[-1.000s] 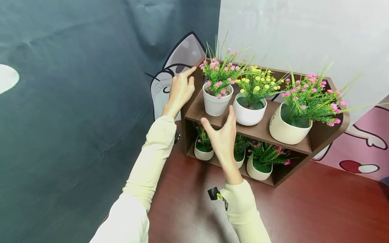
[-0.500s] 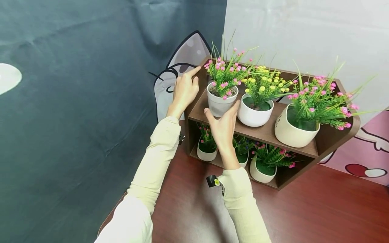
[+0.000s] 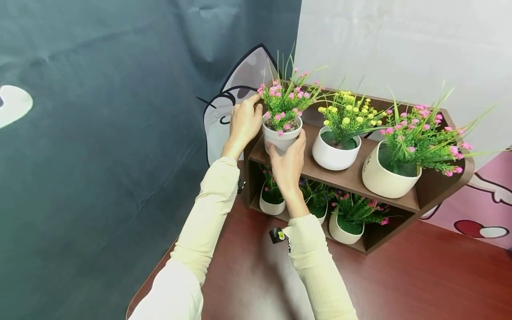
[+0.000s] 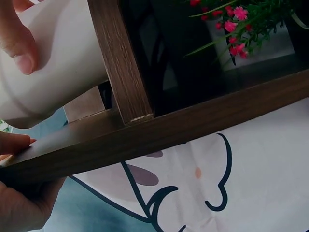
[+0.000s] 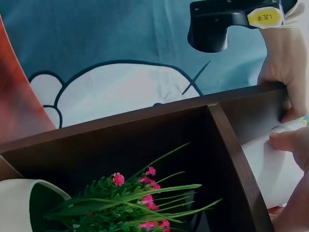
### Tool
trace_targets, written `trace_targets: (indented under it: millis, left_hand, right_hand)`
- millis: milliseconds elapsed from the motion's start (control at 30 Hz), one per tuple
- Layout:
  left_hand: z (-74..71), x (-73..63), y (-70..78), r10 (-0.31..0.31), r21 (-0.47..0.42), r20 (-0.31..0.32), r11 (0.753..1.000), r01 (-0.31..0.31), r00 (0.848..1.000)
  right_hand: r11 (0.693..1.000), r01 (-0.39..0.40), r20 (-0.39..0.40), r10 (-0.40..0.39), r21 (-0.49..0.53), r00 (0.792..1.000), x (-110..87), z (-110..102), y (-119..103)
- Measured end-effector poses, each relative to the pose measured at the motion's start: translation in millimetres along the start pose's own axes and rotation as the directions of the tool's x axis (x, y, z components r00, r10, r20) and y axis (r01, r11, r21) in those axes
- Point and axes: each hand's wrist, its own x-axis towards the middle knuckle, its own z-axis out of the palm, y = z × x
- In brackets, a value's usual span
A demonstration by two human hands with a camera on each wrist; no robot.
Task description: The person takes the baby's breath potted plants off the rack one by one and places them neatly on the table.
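Note:
My right hand (image 3: pixel 289 166) holds a white tapered flowerpot (image 3: pixel 283 138) of pink flowers and thin grass, at the left end of a brown two-tier shelf (image 3: pixel 352 186). Its thumb lies on the pot's near side in the left wrist view. Whether the pot's base touches the board cannot be told. My left hand (image 3: pixel 245 122) grips the upper edge of the shelf's left side panel (image 4: pixel 96 145), thumb inside and fingers outside. To the pot's right stands a round white pot (image 3: pixel 336 153) with yellow flowers.
A larger cream pot (image 3: pixel 390 175) with pink flowers stands at the upper tier's right end. The lower tier holds three potted plants, one in a cream pot (image 3: pixel 346 229). The shelf stands on a reddish-brown tabletop (image 3: pixel 440 275), near a dark printed curtain (image 3: pixel 120 133).
My right hand has come up to the white flowerpot and taken hold of it. The pot has shifted left, towards the side panel. My left hand stays on the panel.

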Motion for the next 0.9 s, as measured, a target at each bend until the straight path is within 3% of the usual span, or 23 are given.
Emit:
trace_targets:
  millis: [267,433,733,900]
  left_hand:
    - [1.4,0.7,2.3,-0.020,-0.024,0.020,1.000,0.020,1.000]
    - [1.2,4.5,3.7,0.009,-0.038,0.001,0.999,-0.008,1.000]
    - [2.1,-0.2,-4.1,0.004,-0.023,-0.017,1.000,-0.005,1.000]
    - [1.6,1.9,-3.9,0.023,-0.069,-0.042,0.997,-0.026,0.999]
  right_hand:
    - [0.999,-0.037,0.059,0.036,0.015,0.998,6.4,-0.3,-1.1]
    - [1.000,-0.002,0.043,0.003,-0.006,0.999,11.0,-2.0,0.6]
    - [0.999,0.051,0.121,-0.049,-0.018,0.991,0.6,-10.4,4.8]
    - [0.997,0.083,0.153,-0.083,0.006,0.985,-7.8,-26.8,1.0]
